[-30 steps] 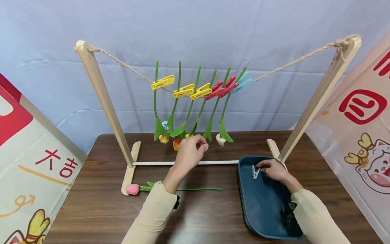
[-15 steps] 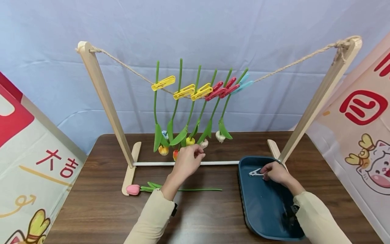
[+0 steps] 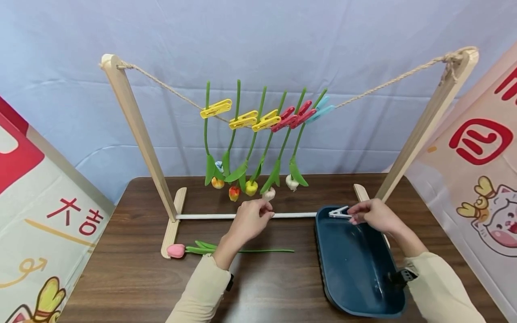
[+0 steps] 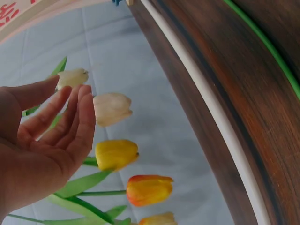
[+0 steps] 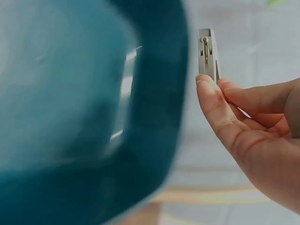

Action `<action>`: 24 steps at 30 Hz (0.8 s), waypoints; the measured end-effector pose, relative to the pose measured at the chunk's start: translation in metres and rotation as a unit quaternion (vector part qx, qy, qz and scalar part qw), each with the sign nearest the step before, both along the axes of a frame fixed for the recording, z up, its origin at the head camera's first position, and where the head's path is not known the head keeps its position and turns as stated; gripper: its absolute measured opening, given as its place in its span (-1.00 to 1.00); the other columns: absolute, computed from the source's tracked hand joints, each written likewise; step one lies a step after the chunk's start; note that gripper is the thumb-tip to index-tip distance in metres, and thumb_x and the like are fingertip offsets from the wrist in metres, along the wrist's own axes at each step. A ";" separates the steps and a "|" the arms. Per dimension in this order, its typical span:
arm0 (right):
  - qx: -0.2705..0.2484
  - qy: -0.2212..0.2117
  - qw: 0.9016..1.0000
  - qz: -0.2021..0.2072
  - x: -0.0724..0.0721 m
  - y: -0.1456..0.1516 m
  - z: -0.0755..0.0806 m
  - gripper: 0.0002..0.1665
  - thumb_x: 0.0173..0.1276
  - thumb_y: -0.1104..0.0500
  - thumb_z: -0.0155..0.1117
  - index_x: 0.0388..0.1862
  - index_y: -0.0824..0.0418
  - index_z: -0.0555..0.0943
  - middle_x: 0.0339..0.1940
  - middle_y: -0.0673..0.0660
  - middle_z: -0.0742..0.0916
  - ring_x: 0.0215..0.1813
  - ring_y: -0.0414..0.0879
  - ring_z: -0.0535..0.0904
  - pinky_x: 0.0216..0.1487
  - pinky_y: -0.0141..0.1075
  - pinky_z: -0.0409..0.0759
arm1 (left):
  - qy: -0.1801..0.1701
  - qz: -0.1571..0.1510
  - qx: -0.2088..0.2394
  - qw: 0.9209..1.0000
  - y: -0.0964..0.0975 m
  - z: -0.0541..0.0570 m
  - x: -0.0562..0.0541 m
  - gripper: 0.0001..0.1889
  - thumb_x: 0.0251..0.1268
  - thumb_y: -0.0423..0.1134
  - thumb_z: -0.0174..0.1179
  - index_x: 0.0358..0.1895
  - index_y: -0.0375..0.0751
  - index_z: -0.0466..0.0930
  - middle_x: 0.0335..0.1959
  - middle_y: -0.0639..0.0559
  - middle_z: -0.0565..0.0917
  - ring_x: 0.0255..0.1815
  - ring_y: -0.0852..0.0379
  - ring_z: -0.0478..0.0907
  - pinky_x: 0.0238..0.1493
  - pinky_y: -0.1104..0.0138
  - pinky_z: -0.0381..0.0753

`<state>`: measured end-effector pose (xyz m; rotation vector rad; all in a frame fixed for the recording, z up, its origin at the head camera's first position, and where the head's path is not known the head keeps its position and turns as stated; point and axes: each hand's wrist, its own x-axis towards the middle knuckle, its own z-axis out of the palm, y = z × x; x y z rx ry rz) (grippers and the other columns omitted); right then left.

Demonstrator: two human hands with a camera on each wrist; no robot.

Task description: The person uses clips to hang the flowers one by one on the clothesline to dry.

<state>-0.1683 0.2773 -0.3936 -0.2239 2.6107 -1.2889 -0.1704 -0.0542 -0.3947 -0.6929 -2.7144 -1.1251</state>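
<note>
My right hand (image 3: 375, 215) pinches a white clothespin (image 3: 339, 212) just above the far end of a dark blue tray (image 3: 321, 251). In the right wrist view the clothespin (image 5: 207, 54) sticks out from between thumb and fingertips. My left hand (image 3: 248, 222), its fingers loosely bent and holding nothing, hovers by a pale tulip (image 3: 268, 194); the left wrist view cannot settle whether they touch. Several tulips hang heads down from a rope (image 3: 397, 81), clipped by yellow (image 3: 216, 108), red and light blue clothespins. On the table lies a pink tulip (image 3: 176, 250), its stem partly behind my left wrist.
Two wooden posts (image 3: 139, 130) carry the rope, joined low down by a white rod (image 3: 202, 216). The tray stands on the brown table (image 3: 282, 287) at the right. Behind hangs a pale blue cloth (image 3: 258, 40), with printed banners at both sides.
My right hand has lifted the white clothespin from inside the tray to its far rim. My left hand has drawn slightly down, off the hanging tulips, and their heads show more fully.
</note>
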 end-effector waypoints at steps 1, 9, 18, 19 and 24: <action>0.002 0.005 1.000 0.001 0.001 -0.005 0.007 -0.76 0.23 0.51 0.05 -0.16 0.68 0.48 -0.38 0.32 0.68 -0.32 0.04 0.64 -0.31 -0.27 0.59 | -0.002 -0.010 0.000 1.000 0.001 0.000 0.000 -0.95 0.14 -0.30 0.24 -0.38 -0.20 0.61 -0.55 0.13 0.57 -0.51 0.20 0.48 -0.41 0.36 0.44; -0.045 0.009 0.998 0.041 0.010 -0.048 0.036 -0.73 0.26 0.48 0.06 -0.09 0.65 0.47 -0.29 0.35 0.67 -0.29 -0.11 0.64 -0.22 -0.28 0.59 | -0.023 -0.066 -0.010 0.998 0.015 -0.003 0.006 -0.87 0.19 -0.27 0.21 -0.23 -0.22 0.61 -0.47 0.09 0.59 -0.47 0.24 0.49 -0.40 0.42 0.45; -0.073 -0.013 0.992 0.099 0.016 -0.083 0.038 -0.75 0.27 0.50 0.01 -0.11 0.64 0.50 -0.33 0.33 0.68 -0.24 0.13 0.63 -0.16 -0.15 0.57 | 0.019 -0.071 -0.019 0.997 0.028 -0.009 0.010 -0.84 0.14 -0.27 0.26 -0.23 -0.24 0.61 -0.38 0.00 0.62 -0.40 0.21 0.55 -0.37 0.47 0.47; -0.072 -0.015 0.992 0.107 0.016 -0.085 0.038 -0.75 0.28 0.50 0.01 -0.11 0.64 0.50 -0.34 0.32 0.68 -0.24 0.12 0.63 -0.15 -0.12 0.56 | 0.027 -0.070 -0.015 0.997 0.029 -0.009 0.011 -0.85 0.13 -0.28 0.27 -0.26 -0.24 0.61 -0.39 0.01 0.62 -0.42 0.23 0.55 -0.39 0.48 0.47; -0.065 -0.012 0.990 0.125 0.018 -0.092 0.036 -0.76 0.27 0.48 0.03 -0.12 0.60 0.52 -0.34 0.29 0.69 -0.24 0.08 0.63 -0.15 -0.10 0.56 | 0.052 -0.062 -0.001 0.997 0.029 -0.012 0.013 -0.93 0.11 -0.30 0.28 -0.40 -0.22 0.61 -0.48 0.06 0.62 -0.54 0.30 0.47 -0.49 0.51 0.40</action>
